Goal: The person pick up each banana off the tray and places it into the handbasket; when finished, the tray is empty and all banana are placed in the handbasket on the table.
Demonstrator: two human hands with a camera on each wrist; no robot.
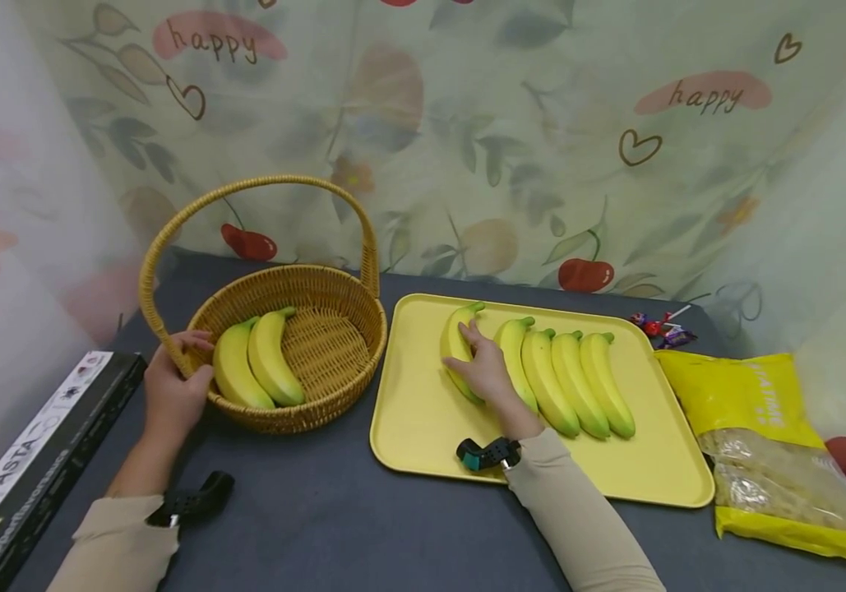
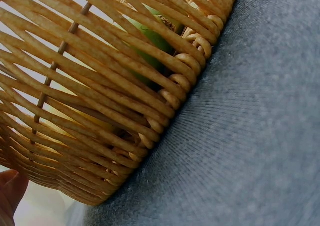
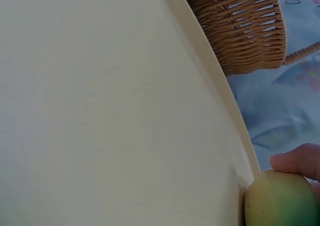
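Note:
My left hand [image 1: 174,386] grips the left side of a wicker basket [image 1: 297,422] where its tall arched handle meets the rim. Two bananas [image 1: 273,353] lie side by side in the basket's left half. On a yellow tray [image 1: 411,419], my right hand [image 1: 487,370] holds the leftmost banana [image 1: 455,333] between thumb and fingers. The right wrist view shows that banana's end [image 3: 280,201] close to the tray edge, a fingertip [image 3: 297,161] on it. Several more bananas [image 1: 548,382] lie in a row just right of this hand.
A black PASTA box [image 1: 38,460] lies along the left side. Right of the tray is a yellow bag [image 1: 770,477] with a see-through window, and wrapped lollipops [image 1: 663,329] lie behind it. A printed curtain [image 1: 459,164] hangs behind the dark cloth-covered table [image 1: 334,518].

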